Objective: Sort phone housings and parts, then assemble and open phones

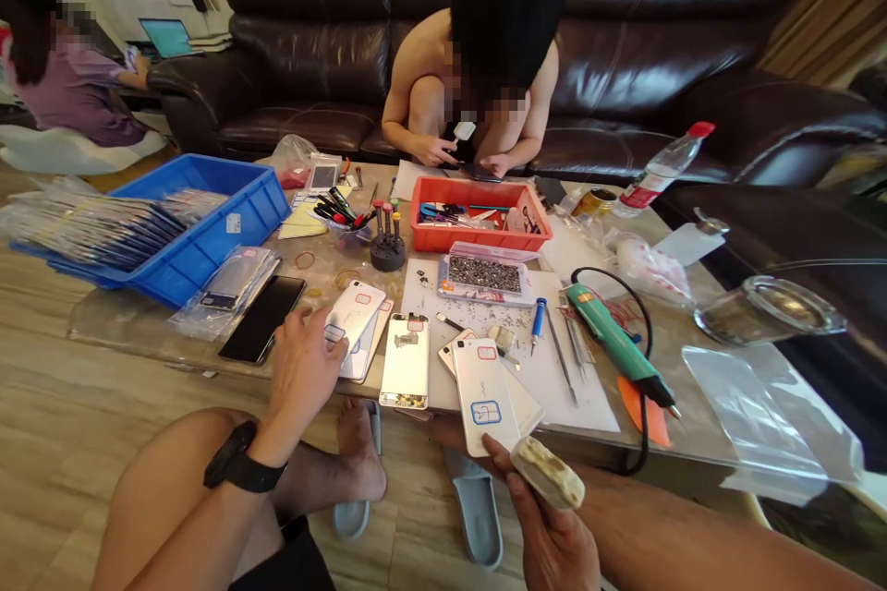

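My left hand (301,369) rests loosely open on the glass table (125,332), thumb touching a white phone back (355,312). My right hand (554,545) grips a pale blotched block (547,473) at the table's near edge.

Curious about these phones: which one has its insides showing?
The gold-framed phone between the left hand and right hand; the white phones beside it show closed backs.

tray of phones (208,231) left of tool bin (478,222), on table (596,406)
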Available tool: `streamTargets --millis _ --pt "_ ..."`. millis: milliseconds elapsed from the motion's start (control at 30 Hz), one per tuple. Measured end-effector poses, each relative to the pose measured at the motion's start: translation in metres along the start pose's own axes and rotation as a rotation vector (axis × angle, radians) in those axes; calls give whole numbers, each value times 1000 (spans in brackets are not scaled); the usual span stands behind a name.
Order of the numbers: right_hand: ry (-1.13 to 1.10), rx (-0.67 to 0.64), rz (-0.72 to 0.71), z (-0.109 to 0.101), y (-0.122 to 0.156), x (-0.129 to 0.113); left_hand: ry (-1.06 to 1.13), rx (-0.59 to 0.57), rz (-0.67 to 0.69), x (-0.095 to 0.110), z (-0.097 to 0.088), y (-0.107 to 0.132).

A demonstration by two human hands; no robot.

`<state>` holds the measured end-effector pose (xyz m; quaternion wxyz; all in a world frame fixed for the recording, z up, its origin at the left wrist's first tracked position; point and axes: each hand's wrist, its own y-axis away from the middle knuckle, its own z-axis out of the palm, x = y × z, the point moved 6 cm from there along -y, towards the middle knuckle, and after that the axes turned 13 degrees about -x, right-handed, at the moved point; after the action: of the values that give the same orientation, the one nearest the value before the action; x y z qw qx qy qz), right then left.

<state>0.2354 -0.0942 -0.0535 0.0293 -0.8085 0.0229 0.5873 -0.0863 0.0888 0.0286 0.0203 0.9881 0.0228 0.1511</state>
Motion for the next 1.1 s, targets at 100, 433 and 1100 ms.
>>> streamTargets --millis 100,433,1100 --pt "-14 -21 10 -2 0 1 23 138 56 14 -12 16" --pt "-186 39 112 2 -2 -8 426 -116 79 48 28 54" --pt "-378 94 140 1 -5 -14 1390 -390 -268 61 61 71"
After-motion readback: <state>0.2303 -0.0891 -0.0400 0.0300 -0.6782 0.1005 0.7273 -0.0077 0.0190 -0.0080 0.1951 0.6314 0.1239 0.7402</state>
